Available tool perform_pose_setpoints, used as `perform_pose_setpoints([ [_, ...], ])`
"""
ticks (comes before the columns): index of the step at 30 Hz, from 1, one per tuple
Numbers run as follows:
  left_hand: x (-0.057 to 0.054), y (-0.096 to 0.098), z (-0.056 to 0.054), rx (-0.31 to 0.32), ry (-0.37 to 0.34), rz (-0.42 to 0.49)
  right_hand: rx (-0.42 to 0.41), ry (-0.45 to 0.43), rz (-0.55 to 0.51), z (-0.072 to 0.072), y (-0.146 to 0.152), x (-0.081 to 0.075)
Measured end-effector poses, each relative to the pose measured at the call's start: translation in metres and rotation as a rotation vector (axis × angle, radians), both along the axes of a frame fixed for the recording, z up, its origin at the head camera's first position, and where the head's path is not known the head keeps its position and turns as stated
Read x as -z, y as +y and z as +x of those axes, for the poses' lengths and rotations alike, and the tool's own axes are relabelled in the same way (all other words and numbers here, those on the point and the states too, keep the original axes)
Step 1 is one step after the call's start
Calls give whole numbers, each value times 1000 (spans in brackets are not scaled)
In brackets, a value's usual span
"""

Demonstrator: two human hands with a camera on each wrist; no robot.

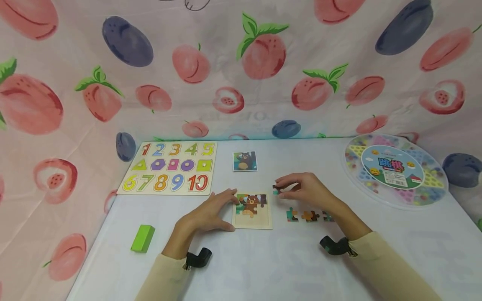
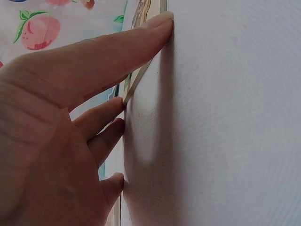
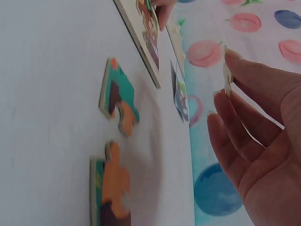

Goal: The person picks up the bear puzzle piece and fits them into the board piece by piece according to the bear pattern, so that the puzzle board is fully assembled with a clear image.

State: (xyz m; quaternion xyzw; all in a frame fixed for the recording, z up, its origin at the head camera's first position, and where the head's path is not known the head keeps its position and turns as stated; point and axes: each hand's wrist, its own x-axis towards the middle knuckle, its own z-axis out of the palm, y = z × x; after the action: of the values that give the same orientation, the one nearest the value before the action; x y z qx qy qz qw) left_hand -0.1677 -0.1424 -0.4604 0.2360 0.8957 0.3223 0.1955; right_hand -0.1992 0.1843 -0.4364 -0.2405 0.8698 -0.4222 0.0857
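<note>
In the head view I watch the left hand (image 1: 208, 214) resting at the left side of a shallow wooden puzzle tray (image 1: 260, 223) on the white table (image 1: 263, 267), its fingers spread and relaxed, thumb by the lower left corner, grasping nothing. The tray sits between the two hands, with a partly assembled bear picture (image 1: 248, 204) in its upper part and bare wood along the bottom. To its right, the right hand (image 1: 311, 191) pinches a small dark and teal puzzle piece (image 1: 276, 190) between thumb and fingertips, just off the tray's upper right corner. Below that hand I count three loose pieces (image 1: 310, 216) in a row, the rightmost partly covered by the wrist. Behind the tray lies a bear picture card (image 1: 244, 161); farther left I see a number board (image 1: 174, 157) and a green block (image 1: 143, 239), and at the far right a round, clear-lidded game box (image 1: 393, 171). From the left wrist, I get the thumb extended against the tray's edge, the other fingers apart and slightly bent; exactly what each fingertip touches I cannot tell. From the right wrist, the pinched piece shows edge-on, held clear of the table, while two of the loose pieces lie nearer the camera than the tray.
</note>
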Motion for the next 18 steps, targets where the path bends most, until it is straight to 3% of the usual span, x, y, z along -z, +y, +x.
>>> perform_pose_setpoints([
  [18,-2,-1,0,16,8,12,-146,47,103,13,-42,24],
])
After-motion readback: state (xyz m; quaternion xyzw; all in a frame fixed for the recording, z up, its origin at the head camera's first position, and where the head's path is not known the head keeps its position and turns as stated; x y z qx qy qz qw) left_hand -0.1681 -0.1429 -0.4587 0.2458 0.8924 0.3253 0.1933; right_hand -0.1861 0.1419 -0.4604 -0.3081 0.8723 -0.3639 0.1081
